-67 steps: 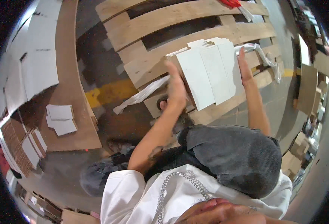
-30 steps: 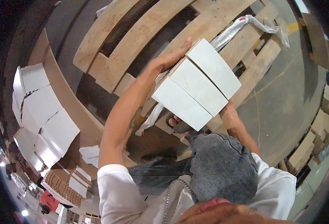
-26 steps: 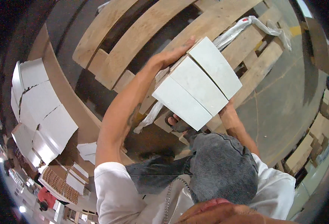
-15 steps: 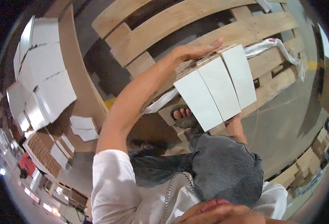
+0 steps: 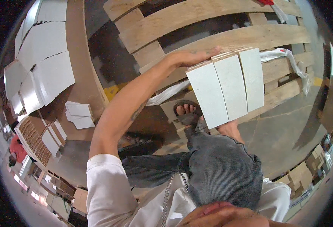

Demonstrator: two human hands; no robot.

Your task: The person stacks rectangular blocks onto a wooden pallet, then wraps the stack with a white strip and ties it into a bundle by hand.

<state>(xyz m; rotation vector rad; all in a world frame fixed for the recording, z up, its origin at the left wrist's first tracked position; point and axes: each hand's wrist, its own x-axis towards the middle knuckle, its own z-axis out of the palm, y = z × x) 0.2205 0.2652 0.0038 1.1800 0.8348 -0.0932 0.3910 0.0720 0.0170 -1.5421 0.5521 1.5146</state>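
Observation:
Three side-by-side bundles of white-faced rectangular boards (image 5: 230, 89) with brown edges are held up between my hands, above a wooden pallet. My left hand (image 5: 199, 56) reaches over their far edge, fingers lying along the brown layered side. At the near edge, my right hand (image 5: 230, 130) supports the boards from below; most of its fingers are hidden behind them. Narrow gaps separate the white faces.
The slatted wooden pallet (image 5: 211, 36) carries strips of white plastic (image 5: 272, 55). White panels (image 5: 38, 56) lie on a brown board at left, with a small white pile (image 5: 79, 115) nearby. My sandaled foot (image 5: 187, 110) is beside the pallet. Another person (image 5: 18, 149) is far left.
The held boards have turned slightly and stand straighter in view, shifting a little right. Both hands remain on them. The surroundings have shifted with my head.

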